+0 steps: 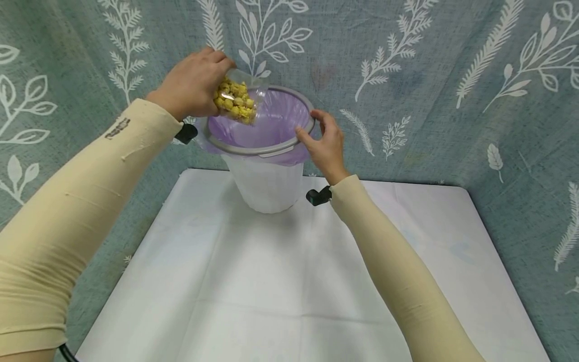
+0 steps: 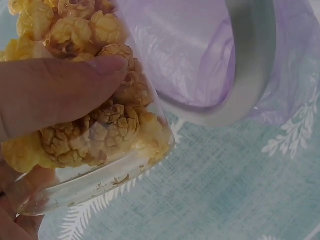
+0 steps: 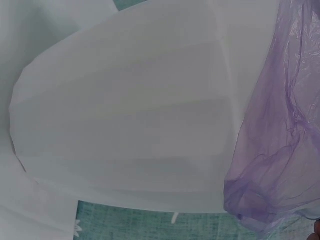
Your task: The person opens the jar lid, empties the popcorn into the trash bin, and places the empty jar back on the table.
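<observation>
My left hand grips a clear glass of yellow popcorn, tipped sideways over the mouth of a white bin. In the left wrist view the thumb lies along the glass, and popcorn fills much of it. A purple plastic bag lines the bin, held under a grey rim ring, its edge hanging outside. My right hand holds the ring's right side between thumb and fingers. The right wrist view shows the bin's ribbed side and the purple bag's overhang.
The bin stands near the back edge of a table with a white cover. A green-grey curtain with white leaf prints hangs close behind and at both sides.
</observation>
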### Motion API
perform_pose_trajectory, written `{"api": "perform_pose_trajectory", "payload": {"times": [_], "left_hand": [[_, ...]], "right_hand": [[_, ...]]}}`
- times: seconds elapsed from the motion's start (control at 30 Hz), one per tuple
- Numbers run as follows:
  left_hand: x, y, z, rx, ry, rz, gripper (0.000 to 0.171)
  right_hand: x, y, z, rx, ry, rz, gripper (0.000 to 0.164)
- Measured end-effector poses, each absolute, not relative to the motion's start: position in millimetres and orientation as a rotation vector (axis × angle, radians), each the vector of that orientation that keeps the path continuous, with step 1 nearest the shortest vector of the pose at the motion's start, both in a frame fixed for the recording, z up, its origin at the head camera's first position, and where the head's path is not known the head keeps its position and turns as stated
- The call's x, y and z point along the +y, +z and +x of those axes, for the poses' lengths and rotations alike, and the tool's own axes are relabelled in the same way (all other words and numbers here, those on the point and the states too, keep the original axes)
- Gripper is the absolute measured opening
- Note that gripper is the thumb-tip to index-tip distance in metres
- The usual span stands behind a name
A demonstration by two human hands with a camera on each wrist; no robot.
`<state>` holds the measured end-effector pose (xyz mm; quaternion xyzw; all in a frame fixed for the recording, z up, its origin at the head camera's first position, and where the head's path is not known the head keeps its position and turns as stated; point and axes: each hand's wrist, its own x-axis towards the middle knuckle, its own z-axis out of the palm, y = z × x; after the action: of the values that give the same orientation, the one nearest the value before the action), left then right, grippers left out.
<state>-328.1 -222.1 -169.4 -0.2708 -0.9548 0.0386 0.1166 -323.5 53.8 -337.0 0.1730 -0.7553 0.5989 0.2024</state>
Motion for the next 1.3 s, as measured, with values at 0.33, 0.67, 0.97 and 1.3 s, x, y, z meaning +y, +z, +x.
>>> {"api": "perform_pose_trajectory", "payload": {"times": [0.33, 0.67, 0.97, 1.3], "left_hand": [[-219.0, -170.1, -325.6, -2.806, 0.125, -0.799, 0.095], [-217.6, -171.2, -323.4, -2.826, 0.148, -0.765, 0.096], [-216.2, -171.8, -324.2, -2.804, 0.142, -0.775, 0.093], [-214.0, -172.3, -322.4, -2.777, 0.159, -0.781, 0.090]], "right_hand": [[53.2, -337.2, -323.8, -2.105, 1.677, 0.478, 0.057], [52.8, -339.1, -325.0, -2.089, 1.686, 0.477, 0.058], [53.3, -339.9, -326.4, -2.092, 1.687, 0.476, 0.058], [53.4, -340.4, -327.0, -2.085, 1.671, 0.481, 0.057]]}}
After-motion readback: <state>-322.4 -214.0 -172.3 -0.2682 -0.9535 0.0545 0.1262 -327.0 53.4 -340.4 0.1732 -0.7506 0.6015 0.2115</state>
